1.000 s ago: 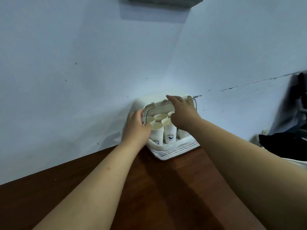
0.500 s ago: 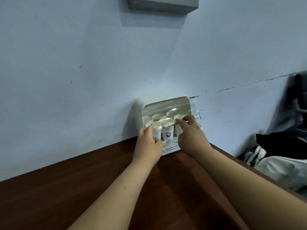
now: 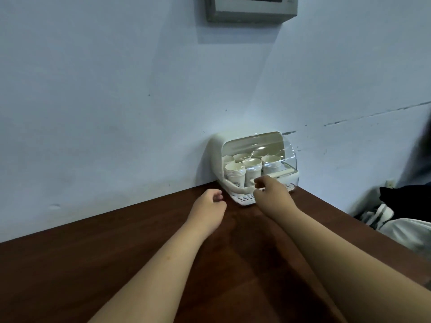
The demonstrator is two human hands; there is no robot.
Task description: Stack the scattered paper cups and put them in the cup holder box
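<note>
The cup holder box [image 3: 217,148] is cream plastic with a clear domed lid [image 3: 288,151] down over its front. It sits on the brown worktop [image 3: 140,252], its back against the pale wall [image 3: 116,113]. Inside stand stacks of white paper cups [image 3: 235,174], upright, with small printed marks low on their sides. A slatted tray [image 3: 242,200] juts out beneath the box. Just left of the tray, the left hand [image 3: 208,212] is loosely curled and holds nothing. The right hand [image 3: 272,197] curls at the box's front lip and hides it; I cannot tell whether it grips anything. Lid glare blurs the rear cups.
</note>
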